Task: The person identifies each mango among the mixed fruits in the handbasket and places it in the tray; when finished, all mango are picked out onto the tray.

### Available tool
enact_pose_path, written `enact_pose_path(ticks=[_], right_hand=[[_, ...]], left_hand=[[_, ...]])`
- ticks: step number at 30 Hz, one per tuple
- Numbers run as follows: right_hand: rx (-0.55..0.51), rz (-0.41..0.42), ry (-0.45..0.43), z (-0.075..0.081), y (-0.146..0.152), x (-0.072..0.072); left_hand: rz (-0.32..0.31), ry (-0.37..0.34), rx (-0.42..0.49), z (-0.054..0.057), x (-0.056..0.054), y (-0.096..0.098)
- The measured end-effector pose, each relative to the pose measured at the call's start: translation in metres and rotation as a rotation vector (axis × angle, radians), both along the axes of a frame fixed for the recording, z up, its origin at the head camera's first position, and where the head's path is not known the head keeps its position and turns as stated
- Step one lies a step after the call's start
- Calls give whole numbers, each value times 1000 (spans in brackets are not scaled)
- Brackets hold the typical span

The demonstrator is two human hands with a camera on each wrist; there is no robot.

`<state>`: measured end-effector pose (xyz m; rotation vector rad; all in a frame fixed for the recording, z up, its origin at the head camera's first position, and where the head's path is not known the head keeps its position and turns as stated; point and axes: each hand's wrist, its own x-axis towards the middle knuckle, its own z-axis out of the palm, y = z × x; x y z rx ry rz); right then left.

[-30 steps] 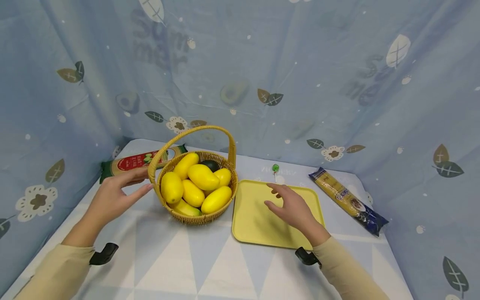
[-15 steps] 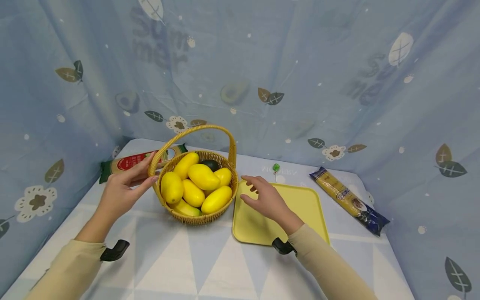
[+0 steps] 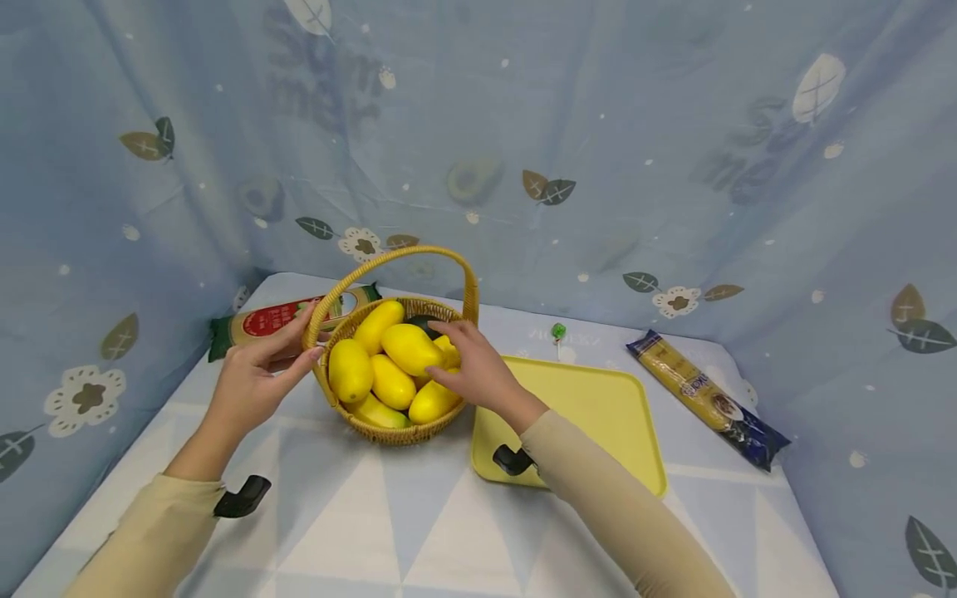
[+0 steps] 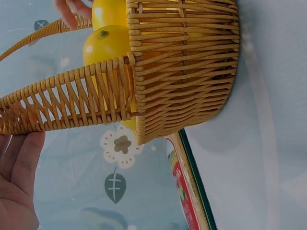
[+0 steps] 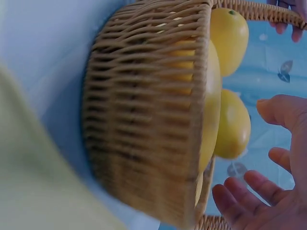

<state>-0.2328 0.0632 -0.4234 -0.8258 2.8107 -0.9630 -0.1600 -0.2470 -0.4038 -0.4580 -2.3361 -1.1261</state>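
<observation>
A round wicker basket (image 3: 396,433) with a tall arched handle (image 3: 419,251) holds several yellow mangoes (image 3: 407,347). Behind them sits a dark green rounded fruit (image 3: 423,323), partly covered by my right hand. My left hand (image 3: 250,386) holds the lower left part of the handle, thumb in front and fingers behind; the left wrist view has its fingertips against the woven edge. Over the basket's right side, my right hand (image 3: 482,370) reaches in above the mangoes. Its fingers are spread and loosely bent in the right wrist view, apart from the nearest mango (image 5: 232,125).
A yellow tray (image 3: 591,415) lies right of the basket, under my right forearm. Behind it is a green lollipop (image 3: 558,331). One pasta packet (image 3: 703,397) lies at the right; another packet, red and green (image 3: 272,320), lies behind the basket at the left. Curtains surround the table.
My right hand has moved left from over the tray to above the mangoes. My left hand has come right, up against the basket handle. The basket stands in the same place.
</observation>
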Motion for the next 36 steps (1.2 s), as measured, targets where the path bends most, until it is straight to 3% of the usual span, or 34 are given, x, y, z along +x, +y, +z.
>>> enact_pose_path(ticks=[7,15,29,36], right_hand=[[103,-10,2,1,-27,-10],[171,-19,-49,0,-36,-15],[202,-15,-26,3,-39,-10],[151,-15,-34,7,-31,-2]], left_hand=[[6,1,7,0,0,2],[-13,-1,13,0,-2,3],[-17,-17,55,1,-1,2],[-11,-22,54,1,0,2]])
